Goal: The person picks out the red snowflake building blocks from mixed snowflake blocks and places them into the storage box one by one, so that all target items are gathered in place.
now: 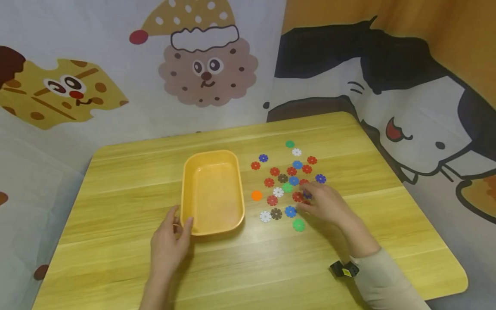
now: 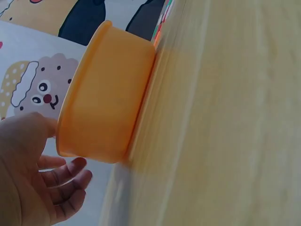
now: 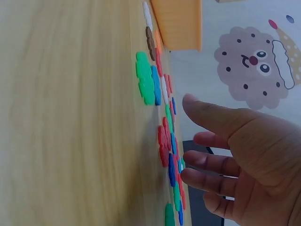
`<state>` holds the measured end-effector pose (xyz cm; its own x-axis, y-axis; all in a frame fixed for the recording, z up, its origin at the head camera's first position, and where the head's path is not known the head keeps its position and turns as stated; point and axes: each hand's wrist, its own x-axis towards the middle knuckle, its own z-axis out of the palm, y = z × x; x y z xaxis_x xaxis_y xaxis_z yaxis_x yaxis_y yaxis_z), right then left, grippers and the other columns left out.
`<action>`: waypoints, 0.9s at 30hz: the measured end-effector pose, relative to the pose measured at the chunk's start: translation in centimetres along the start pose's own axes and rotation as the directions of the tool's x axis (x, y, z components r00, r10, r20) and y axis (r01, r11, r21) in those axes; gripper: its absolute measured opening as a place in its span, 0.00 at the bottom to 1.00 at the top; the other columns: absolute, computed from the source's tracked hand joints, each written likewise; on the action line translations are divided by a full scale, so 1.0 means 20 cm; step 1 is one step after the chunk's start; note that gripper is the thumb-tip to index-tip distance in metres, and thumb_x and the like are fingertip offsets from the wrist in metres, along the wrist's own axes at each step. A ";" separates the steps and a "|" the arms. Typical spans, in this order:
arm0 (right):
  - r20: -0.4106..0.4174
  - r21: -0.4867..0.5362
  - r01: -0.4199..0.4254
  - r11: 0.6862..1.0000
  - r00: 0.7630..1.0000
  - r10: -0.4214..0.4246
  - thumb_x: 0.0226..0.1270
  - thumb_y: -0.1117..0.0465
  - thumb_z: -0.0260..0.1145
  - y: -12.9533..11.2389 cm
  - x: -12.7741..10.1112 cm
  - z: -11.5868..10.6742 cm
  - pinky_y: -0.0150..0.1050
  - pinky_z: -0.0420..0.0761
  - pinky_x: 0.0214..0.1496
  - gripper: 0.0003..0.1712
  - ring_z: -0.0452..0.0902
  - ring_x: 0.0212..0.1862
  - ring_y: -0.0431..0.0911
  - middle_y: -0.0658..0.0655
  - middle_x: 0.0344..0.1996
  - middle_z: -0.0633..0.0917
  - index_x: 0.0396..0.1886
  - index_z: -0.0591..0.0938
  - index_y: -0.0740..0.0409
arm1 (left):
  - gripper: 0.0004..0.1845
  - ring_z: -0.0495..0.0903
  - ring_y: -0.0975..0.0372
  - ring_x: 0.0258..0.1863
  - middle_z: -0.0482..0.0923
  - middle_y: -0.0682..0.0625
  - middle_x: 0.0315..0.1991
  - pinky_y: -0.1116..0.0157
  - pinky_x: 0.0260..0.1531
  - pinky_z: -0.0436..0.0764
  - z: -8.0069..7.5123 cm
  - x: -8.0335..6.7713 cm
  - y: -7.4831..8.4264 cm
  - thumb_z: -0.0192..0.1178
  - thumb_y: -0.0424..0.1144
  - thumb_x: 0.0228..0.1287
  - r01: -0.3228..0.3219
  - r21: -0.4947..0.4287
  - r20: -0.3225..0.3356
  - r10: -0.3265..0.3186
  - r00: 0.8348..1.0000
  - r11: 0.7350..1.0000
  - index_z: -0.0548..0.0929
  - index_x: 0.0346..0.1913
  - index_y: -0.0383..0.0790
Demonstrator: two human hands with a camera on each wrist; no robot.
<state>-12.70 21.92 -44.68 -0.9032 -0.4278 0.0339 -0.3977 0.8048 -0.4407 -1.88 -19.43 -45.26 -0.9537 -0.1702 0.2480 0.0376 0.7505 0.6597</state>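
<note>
My left hand holds the near left corner of a yellow plastic tray. The thumb lies at the rim and the other fingers curve along the outer left wall, as the left wrist view also shows. On the right, my right hand hovers low over a spread of flower-shaped plastic discs, its fingers loosely bent and apart, nothing between them. Beneath its fingertips lies a red disc; a blue disc and a green disc lie just nearer. The hand partly hides a few discs.
Several more discs lie flat on the wooden table, among them an orange disc beside the tray and a green disc at the far end. A black device sits at the right wrist. A cartoon-printed cloth hangs behind.
</note>
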 end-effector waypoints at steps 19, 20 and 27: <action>0.123 0.067 -0.007 0.998 0.992 -0.001 0.58 0.57 0.79 0.05 -0.05 -0.01 0.40 0.85 0.42 0.20 0.79 0.36 0.43 0.50 0.33 0.83 0.46 0.84 0.63 | 0.23 0.73 0.67 0.19 0.77 0.49 0.25 0.72 0.15 0.76 0.03 -0.01 0.04 0.62 0.30 0.71 0.088 -0.156 -0.004 -0.089 0.996 0.984 0.74 0.65 0.25; 0.126 0.067 -0.009 0.998 0.992 0.000 0.58 0.57 0.78 0.06 -0.05 -0.01 0.41 0.85 0.41 0.20 0.78 0.36 0.43 0.50 0.32 0.83 0.45 0.84 0.63 | 0.23 0.73 0.66 0.19 0.77 0.49 0.25 0.72 0.15 0.76 0.04 -0.01 0.04 0.62 0.30 0.71 0.091 -0.153 -0.001 -0.092 0.996 0.984 0.74 0.65 0.25; 0.153 0.087 -0.031 0.996 0.988 0.017 0.57 0.56 0.79 0.07 -0.04 -0.01 0.36 0.81 0.36 0.18 0.75 0.32 0.41 0.47 0.28 0.80 0.42 0.84 0.60 | 0.23 0.73 0.66 0.19 0.77 0.49 0.26 0.71 0.16 0.77 0.04 0.00 0.04 0.61 0.30 0.71 0.098 -0.162 0.007 -0.098 0.995 0.982 0.74 0.65 0.25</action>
<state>-12.44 23.41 -45.16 -0.8746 -0.4719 -0.1112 -0.3544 0.7787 -0.5177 -2.02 -18.24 -45.29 -0.9549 -0.2385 0.1770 -0.0083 0.6171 0.7868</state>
